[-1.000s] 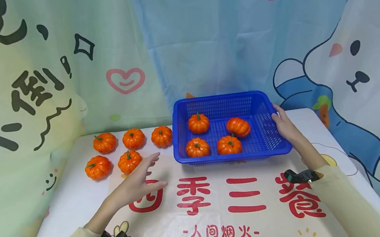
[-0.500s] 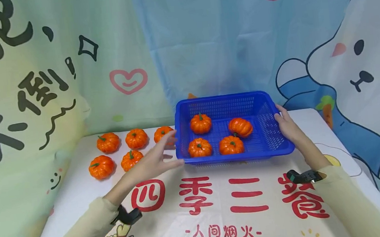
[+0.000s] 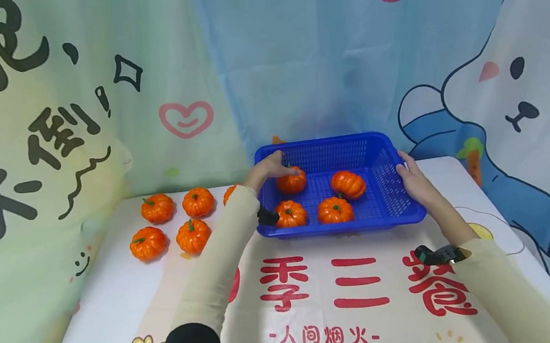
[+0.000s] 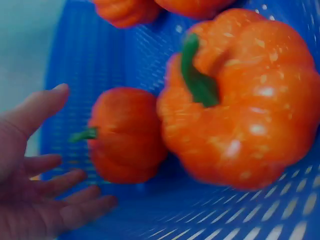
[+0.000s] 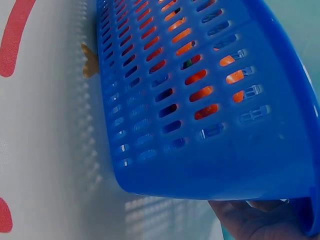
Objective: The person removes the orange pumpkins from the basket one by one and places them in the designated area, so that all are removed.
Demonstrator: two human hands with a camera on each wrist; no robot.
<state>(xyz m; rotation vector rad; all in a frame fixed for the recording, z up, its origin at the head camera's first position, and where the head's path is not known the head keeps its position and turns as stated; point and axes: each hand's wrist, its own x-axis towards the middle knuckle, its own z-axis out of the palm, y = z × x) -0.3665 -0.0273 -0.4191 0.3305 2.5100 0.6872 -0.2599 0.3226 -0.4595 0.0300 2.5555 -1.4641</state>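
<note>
My left hand (image 3: 269, 168) is over the back-left part of the blue basket (image 3: 342, 227), beside an orange pumpkin (image 3: 293, 183). In the left wrist view that hand (image 4: 30, 190) has its fingers spread, and a gap shows between them and a pumpkin with a green stem (image 4: 127, 137). A larger-looking pumpkin (image 4: 245, 105) fills the right of that view. At the basket's right end, my right hand (image 3: 414, 180) holds the rim. The right wrist view shows part of this hand (image 5: 255, 222) under the basket's edge. Front-left in the basket lies another pumpkin (image 3: 291, 214).
Two more pumpkins lie in the basket, one at the front (image 3: 335, 210) and one behind it (image 3: 348, 184). Several pumpkins (image 3: 199, 203) stand on the table left of the basket, one partly hidden by my left sleeve. A printed curtain (image 3: 305, 79) hangs behind the table.
My left hand has moved up and right from the table, across the basket's left rim, to the back-left pumpkin. My right hand stays at the basket's right rim.
</note>
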